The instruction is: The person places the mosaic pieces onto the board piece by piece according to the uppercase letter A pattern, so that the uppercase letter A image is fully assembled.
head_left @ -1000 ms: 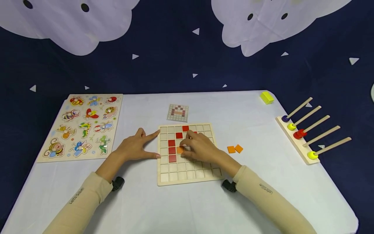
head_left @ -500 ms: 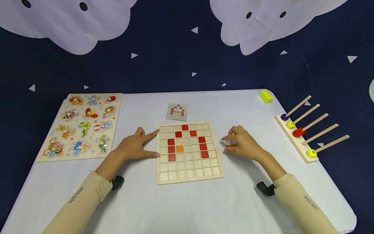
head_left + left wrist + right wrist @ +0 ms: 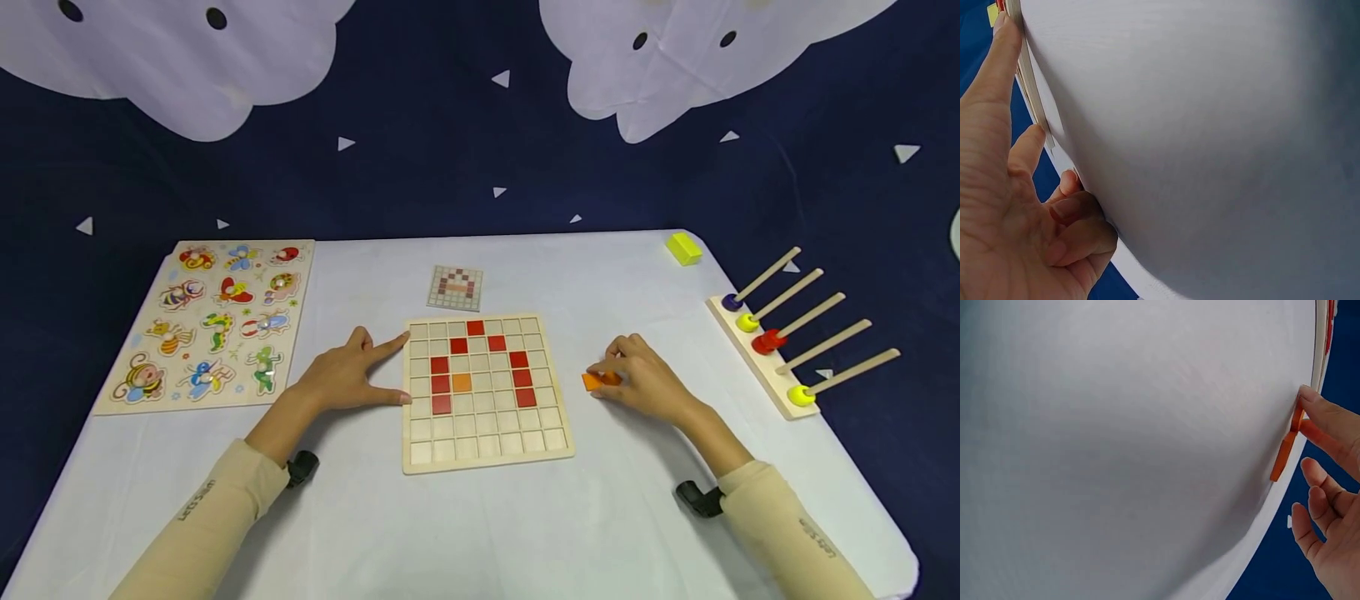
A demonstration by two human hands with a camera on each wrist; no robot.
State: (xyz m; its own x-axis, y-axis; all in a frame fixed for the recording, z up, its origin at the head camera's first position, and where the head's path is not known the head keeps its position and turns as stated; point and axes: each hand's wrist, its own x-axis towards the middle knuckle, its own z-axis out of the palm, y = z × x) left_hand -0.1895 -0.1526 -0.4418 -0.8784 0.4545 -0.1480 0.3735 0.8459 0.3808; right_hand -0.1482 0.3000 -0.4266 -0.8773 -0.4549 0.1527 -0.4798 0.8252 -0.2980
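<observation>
A square wooden grid board point(image 3: 487, 462) lies on the white table. Red square tiles form a peaked outline in its cells, and one orange tile point(image 3: 461, 382) sits inside. My left hand point(image 3: 341, 375) touches the board's left edge with thumb and index fingertips, both extended; its other fingers curl in the left wrist view. Right of the board, my right hand point(image 3: 648, 379) pinches a loose orange tile point(image 3: 591, 382) between thumb and index finger. A second orange tile point(image 3: 1282, 459) is right beside it, partly covered by the fingers in the head view.
Behind the board lies a small pattern card point(image 3: 455, 288). An insect picture puzzle point(image 3: 168, 400) is at the left. On the right stands a peg rack point(image 3: 772, 375) with coloured rings, and a yellow block point(image 3: 684, 249) sits near the back right corner.
My right hand has left the board, where an orange tile now sits in a cell, and moved right to the loose orange tiles. My left hand stays at the board's edge.
</observation>
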